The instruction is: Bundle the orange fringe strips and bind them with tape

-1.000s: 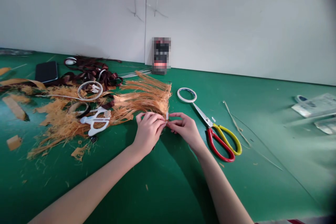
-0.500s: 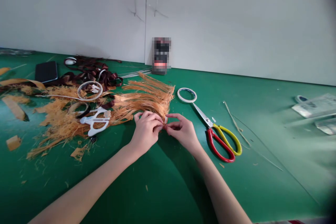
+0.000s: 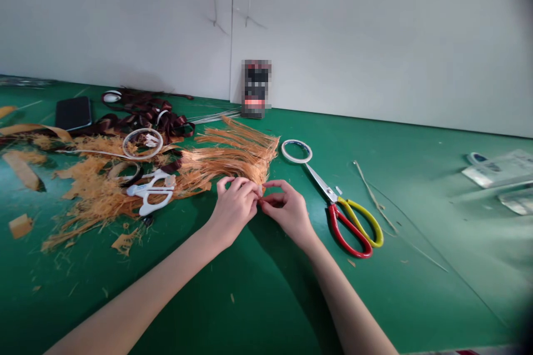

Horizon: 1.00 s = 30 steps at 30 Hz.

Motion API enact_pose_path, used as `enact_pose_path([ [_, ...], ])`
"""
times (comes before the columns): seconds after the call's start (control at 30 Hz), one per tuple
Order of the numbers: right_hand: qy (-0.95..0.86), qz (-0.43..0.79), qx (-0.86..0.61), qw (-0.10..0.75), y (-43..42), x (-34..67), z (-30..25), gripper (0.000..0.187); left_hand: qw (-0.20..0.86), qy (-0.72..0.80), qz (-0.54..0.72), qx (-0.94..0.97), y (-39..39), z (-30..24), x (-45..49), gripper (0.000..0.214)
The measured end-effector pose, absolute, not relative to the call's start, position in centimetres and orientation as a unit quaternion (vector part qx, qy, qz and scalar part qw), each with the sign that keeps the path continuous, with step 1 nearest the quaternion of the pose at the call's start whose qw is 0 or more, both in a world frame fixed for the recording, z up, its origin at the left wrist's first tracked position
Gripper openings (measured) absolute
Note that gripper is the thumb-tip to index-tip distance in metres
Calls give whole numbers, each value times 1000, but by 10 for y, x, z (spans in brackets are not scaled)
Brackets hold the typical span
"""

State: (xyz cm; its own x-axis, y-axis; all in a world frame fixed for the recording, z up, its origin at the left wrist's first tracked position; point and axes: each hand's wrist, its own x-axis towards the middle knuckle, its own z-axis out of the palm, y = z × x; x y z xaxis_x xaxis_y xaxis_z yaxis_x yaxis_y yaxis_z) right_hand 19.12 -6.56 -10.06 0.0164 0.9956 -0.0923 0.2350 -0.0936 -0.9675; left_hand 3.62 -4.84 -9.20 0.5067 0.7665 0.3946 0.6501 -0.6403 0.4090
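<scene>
Left hand [image 3: 235,208] and right hand [image 3: 290,212] pinch orange fringe [image 3: 233,154] on a green table [image 3: 400,305] before a pale wall [image 3: 375,33].

Soft shadows, glare on table [image 3: 428,169], dark right corners

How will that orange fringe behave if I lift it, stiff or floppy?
The orange fringe would probably droop, since its many thin strands fan out loosely. It looks light for its spread, being mostly fine fibers. Strands may also snag, as their left ends lie close to the shredded scraps.
</scene>
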Motion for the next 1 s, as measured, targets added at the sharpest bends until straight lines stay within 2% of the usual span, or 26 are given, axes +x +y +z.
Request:
enact_pose_path([
  [0.57, -492, 485, -581, 431, -65, 189, -98, 36, 271, 475, 283, 788, -40, -101, 31, 17],
  [1.0, -481, 489, -596, 417, -63, 192, -97, 34, 264, 457, 268, 806, -40, -104, 31, 19],
])
